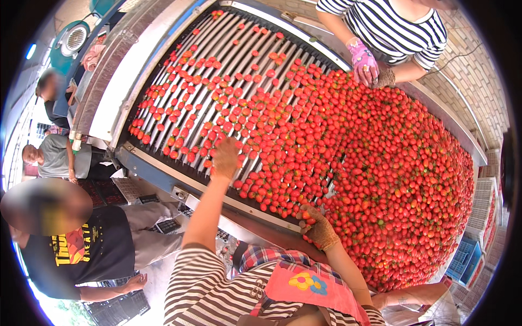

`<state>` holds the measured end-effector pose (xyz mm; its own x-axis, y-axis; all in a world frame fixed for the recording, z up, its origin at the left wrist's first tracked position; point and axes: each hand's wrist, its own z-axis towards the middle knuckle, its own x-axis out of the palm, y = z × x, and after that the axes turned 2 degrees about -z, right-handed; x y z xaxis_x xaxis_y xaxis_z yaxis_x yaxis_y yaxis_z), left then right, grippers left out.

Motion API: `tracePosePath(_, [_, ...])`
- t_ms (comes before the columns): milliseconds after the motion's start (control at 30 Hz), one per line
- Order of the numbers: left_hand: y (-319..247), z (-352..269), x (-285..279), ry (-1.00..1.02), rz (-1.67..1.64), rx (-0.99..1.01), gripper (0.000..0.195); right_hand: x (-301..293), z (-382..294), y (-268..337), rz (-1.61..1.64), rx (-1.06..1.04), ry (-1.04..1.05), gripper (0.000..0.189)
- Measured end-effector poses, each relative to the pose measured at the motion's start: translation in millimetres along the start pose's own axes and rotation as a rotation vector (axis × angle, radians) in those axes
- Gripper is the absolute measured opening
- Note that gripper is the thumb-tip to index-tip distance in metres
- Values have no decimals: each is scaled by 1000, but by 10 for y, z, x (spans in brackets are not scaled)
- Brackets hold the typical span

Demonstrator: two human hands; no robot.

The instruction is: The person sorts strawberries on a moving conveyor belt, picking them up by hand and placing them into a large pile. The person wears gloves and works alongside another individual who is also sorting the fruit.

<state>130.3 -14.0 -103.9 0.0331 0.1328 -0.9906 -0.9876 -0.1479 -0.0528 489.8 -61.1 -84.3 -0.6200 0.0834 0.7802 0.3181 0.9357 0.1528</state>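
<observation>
My left hand (225, 157), in a brown work glove, reaches over the metal rollers (212, 38) of a sorting conveyor. Its back faces up among scattered red cherry tomatoes (281, 138), and its fingertips are hidden. Near the conveyor's front edge, my right hand (320, 229) wears a similar glove. Its fingers curl around a few cherry tomatoes (309, 219). Just beyond it, a deep heap of tomatoes (399, 175) spreads to the right, some with green stems. Towards the left the fruit thins out and bare rollers show between the tomatoes.
Across the conveyor, a co-worker's gloved hands (365, 65) rest at the heap's far edge. Another person's forearm (416, 294) lies at lower right. A person in a black T-shirt (102, 244) stands left. Crates, including a blue crate (464, 261), are stacked right. A metal frame rail (183, 189) borders the rollers.
</observation>
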Motion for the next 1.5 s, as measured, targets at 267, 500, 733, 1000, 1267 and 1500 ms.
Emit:
tracePosePath(267, [-55,247,-54,262,-328,-43,31,-246,-259,142,161,-73,-1,22])
tracePosePath(500, [-1332,-823,569,584,127,94,58,64,-511,323,-104,-229,-243,15])
tracePosePath(733, [-2308,-709,816,896,-567,473,57,802,-1706,1226,-112,-955,551,22])
tracePosePath(1000, [-1217,266,174,496,114,-268,75,348,-901,334,-143,-477,-195,16])
tracePosePath(1267, [-2166,-135,691,916,-586,299,66,373,-517,457,-315,-295,-268,17])
tracePosePath(1500, [-165,385,171,152,109,-249,25,246,-403,432,-147,-241,-230,16])
